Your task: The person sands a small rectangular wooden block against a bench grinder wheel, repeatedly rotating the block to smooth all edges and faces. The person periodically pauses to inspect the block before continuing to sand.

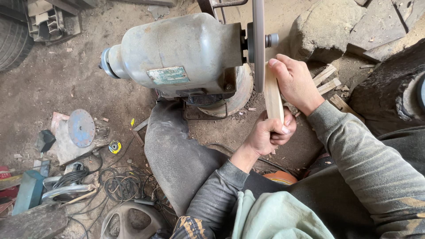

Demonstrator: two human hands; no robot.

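Observation:
A pale wooden stick [273, 95] is pressed edge-on against the thin grey grinding disc [258, 42] of a bench grinder [177, 53]. My left hand [268, 135] grips the near end of the stick. My right hand [294, 79] holds its far end, fingers beside the disc. The grinder's grey motor body lies across the middle of the view, its shaft nut [272, 40] showing at the disc's right.
Dirt floor all around. Loose wood strips [327, 79] and a large stone [323, 26] lie right of the grinder. At left lie a blue round plate [81, 128], coiled cable [119, 183], a small yellow disc [115, 146] and metal scraps. A tyre [13, 35] sits top left.

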